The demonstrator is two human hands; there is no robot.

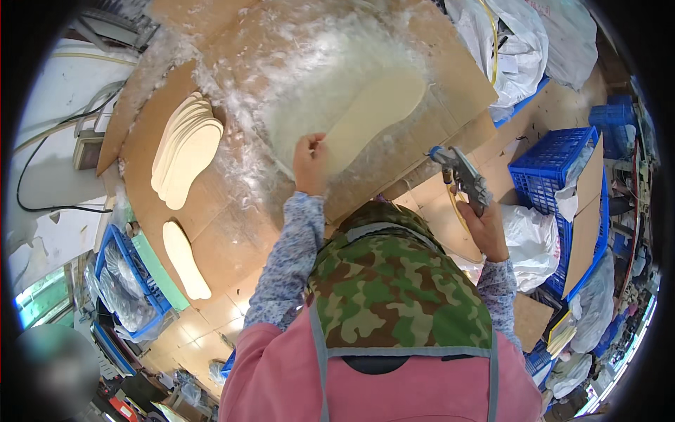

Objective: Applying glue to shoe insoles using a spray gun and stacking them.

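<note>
My left hand (309, 163) is closed, pinching the near end of a large cream insole (383, 105) over a fuzzy, fibre-covered patch of cardboard. Off to the right, my right hand (485, 228) grips a grey spray gun (464, 179) by its handle, the nozzle turned up and left toward the work surface. A yellowish hose (455, 211) hangs beside the gun. On the left side of the cardboard, a fanned stack of cream insoles (186, 151) lies flat. One single insole (185, 260) rests apart from the stack, nearer to me.
White fluff (242, 141) coats the cardboard sheet (218, 235). To the right stand a blue plastic crate (552, 172) and a white plastic bag (531, 243); more bags (520, 42) sit at the far right. A blue crate (133, 281) holding clear plastic is at the left. A black cable (67, 208) runs along the left wall.
</note>
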